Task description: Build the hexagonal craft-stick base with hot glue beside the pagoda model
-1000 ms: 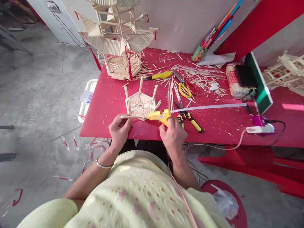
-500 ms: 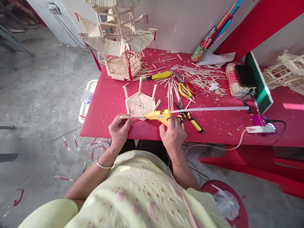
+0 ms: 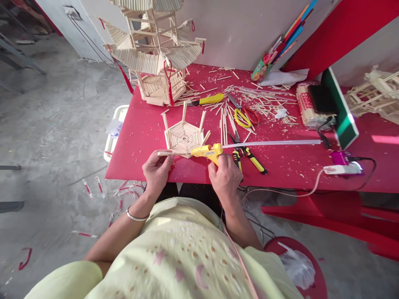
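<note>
My right hand (image 3: pixel 227 174) is wrapped round the handle of a yellow hot glue gun (image 3: pixel 207 152), whose nozzle points left at the near edge of a wooden-stick hexagon base (image 3: pixel 184 138). A long clear glue stick (image 3: pixel 274 143) sticks out of the gun's back. Short stick posts rise from the hexagon's corners. My left hand (image 3: pixel 157 171) pinches a short wooden stick piece (image 3: pixel 164 153) at the base's near left corner, close to the nozzle. Whether the nozzle touches the wood I cannot tell.
A stick pagoda (image 3: pixel 158 54) with red tassels stands behind. Yellow-handled pliers (image 3: pixel 254 160), scissors (image 3: pixel 243 118), a utility knife (image 3: pixel 210 99) and loose sticks (image 3: pixel 224 124) lie on the red table (image 3: pixel 137 137). A power strip (image 3: pixel 343 169) sits right, its cable hanging past the table edge.
The glue gun and my right hand have shifted slightly left, bringing the nozzle a little closer to my left fingers. My left hand has stayed nearly still.
</note>
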The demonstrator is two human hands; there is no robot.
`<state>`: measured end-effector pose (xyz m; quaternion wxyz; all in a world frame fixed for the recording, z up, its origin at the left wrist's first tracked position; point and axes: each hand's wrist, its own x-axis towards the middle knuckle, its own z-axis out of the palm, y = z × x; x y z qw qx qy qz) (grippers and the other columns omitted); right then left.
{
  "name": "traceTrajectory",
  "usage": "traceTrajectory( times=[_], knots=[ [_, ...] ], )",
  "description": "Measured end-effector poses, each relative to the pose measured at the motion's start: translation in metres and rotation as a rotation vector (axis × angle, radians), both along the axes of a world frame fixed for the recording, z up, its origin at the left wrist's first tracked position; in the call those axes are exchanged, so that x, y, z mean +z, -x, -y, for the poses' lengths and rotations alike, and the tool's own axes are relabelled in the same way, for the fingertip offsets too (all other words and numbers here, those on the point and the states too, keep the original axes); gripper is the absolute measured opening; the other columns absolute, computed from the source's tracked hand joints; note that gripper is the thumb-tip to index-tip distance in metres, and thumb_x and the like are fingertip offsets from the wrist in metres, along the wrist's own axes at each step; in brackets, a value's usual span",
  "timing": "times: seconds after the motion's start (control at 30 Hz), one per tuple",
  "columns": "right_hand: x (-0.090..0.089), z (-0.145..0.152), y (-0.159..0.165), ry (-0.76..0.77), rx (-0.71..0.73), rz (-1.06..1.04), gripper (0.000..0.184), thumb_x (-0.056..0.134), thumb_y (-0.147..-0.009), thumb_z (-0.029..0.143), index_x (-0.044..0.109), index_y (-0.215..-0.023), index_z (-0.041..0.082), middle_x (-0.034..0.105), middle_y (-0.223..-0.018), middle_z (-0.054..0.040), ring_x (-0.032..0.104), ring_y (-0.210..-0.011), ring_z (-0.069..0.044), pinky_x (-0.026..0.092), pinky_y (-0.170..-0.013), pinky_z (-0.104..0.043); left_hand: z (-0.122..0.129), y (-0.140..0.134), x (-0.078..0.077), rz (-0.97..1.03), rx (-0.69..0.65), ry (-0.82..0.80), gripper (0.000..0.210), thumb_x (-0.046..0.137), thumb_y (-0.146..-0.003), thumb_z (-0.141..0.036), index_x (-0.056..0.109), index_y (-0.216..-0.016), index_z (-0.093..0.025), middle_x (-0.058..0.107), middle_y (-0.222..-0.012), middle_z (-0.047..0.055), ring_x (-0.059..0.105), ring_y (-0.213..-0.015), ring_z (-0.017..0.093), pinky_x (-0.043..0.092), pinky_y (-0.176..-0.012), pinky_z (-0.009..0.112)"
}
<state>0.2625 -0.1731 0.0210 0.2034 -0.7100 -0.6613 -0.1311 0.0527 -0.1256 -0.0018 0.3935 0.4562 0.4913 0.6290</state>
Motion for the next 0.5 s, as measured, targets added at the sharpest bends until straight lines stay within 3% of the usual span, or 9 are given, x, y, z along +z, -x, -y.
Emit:
traceTrajectory(
  times=[0.5],
  knots=[
    [0.0013,0.0034,-0.0030,-0.007,-0.026,-0.026,0.036,0.050,-0.095,0.024,0.062,-0.128,0.016,0.065,-0.095,-0.0079,0.058,-0.081,-0.022,0.039,-0.067,-0.032,0.0002,0.0006,-0.0002,0.003,-0.004,-0.003,0.018,0.085,-0.081,-0.037,0.080,-0.087,-0.021,0.070,-0.081,0.003,0.059,-0.062,0.010,0.051,-0.055,0.023]
  ],
)
